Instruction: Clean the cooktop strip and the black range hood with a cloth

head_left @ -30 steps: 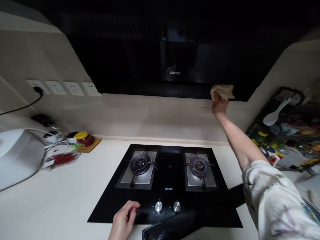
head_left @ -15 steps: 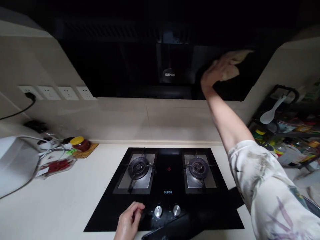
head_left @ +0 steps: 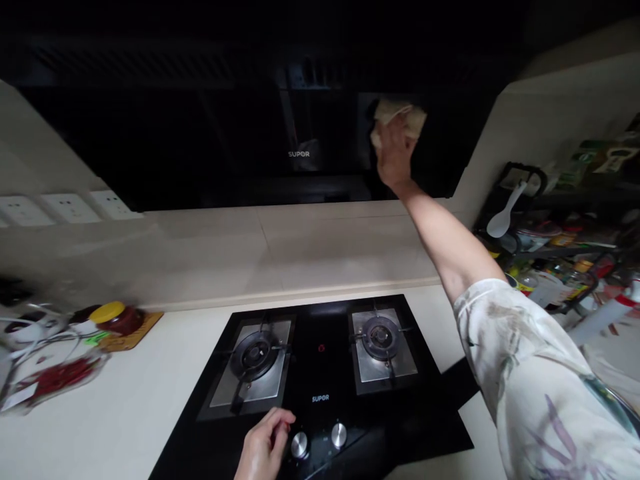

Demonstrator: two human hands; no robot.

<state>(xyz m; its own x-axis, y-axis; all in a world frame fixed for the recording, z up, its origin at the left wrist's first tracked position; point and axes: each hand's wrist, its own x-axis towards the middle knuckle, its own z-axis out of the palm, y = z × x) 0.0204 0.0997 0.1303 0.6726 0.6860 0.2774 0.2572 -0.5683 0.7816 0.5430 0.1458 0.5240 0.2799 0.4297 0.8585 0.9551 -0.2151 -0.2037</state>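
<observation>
A crumpled beige cloth [head_left: 400, 117] is pressed flat against the black range hood [head_left: 210, 140], right of its logo, by the right hand [head_left: 394, 157], fingers closed over it; no long axis can be told. The left hand [head_left: 265, 450], fingers loosely curled, rests on the hob [head_left: 320, 363] beside a knob [head_left: 299, 445]. At far left, a yellow-lidded jar [head_left: 116, 317] holds something dark red.

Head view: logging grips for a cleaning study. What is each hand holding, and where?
Right hand clutches a bunched beige cloth against the black range hood. Left hand holds nothing, resting on the hob.
</observation>
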